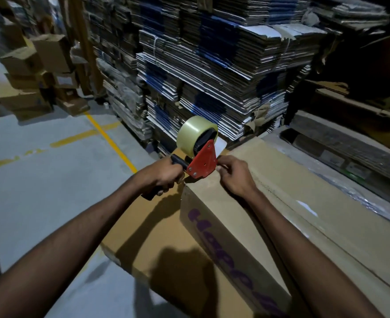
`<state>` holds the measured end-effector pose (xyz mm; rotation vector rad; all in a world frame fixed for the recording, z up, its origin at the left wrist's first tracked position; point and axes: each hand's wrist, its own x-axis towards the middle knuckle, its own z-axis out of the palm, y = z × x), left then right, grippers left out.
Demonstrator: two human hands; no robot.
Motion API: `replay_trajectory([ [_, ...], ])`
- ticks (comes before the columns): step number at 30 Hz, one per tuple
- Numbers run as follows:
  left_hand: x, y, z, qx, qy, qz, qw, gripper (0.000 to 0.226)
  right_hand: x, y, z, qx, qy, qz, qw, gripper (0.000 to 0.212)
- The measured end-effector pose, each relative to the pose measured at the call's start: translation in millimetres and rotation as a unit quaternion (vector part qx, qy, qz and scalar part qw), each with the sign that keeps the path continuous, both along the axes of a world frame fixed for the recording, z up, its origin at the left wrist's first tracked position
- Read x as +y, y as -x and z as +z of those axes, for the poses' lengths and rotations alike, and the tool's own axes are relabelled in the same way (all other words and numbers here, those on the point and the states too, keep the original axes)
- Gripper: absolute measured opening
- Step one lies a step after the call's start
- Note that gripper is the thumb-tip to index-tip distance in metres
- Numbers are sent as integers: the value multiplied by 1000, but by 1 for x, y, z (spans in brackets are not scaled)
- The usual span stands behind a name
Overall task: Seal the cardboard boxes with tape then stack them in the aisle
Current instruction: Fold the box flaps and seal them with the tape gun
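a dim warehouse aisle with a grey concrete floor [40,180] crossed by yellow lines [111,140], and behind it tall stacks of flattened cartons [212,65] tied in bundles, their ragged corrugated edges showing. the task's thing, a long brown cardboard box [281,203] with purple lettering on its side, lies in the foreground on top of another brown box [157,237], its far corner right under the hands. a tape dispenser [203,161], red metal plate, black handle, carries a roll of clear tape [193,131] that looks glossy and pale yellow; it sits at that far corner of the box's top edge. the left hand [164,175] has its grip curled tight round the black handle. the right hand [233,177] rests on the box top just beside the dispenser, its fingertips [224,167] apparently pinching the loose tape end at the plate, though the strip itself is too faint to confirm. the step in hand looks like starting a strip: it would go best with the tape end pressed flat over the corner, the right hand holding it down while the dispenser is drawn straight along the top seam, kept low so the film lies without wrinkles. the matte board should take the adhesive well.
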<state>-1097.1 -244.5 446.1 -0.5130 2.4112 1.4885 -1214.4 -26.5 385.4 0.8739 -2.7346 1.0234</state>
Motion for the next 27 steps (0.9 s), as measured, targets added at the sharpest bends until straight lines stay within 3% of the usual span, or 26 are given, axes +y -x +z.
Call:
replay_trajectory([
  [2,-1,-1,-2,8,-6,-12,1000,19,-2,-20,9,-71,-31,29,997,42],
  [5,-7,-3,-5,25,-15,-26,999,19,-6,-39,18,-174,-120,16,977,115],
  [7,-13,-3,-8,36,-22,-48,998,17,-11,-49,13,-155,-220,16,963,152],
  [9,-18,0,-10,39,-28,-68,997,15,-20,-56,4,-131,-253,-14,958,167],
  [11,-22,1,-10,35,-35,-74,996,14,-29,-55,-8,-99,-268,-67,956,166],
  [13,-26,1,-10,25,-43,-74,996,15,-38,-56,-13,-77,-275,-102,953,152],
  [17,-33,-11,-8,14,-40,-94,995,16,-40,-66,-8,-82,-253,-115,957,140],
  [27,-61,-69,-30,37,38,-76,996,17,-42,-74,-7,-70,-240,-125,960,139],
])
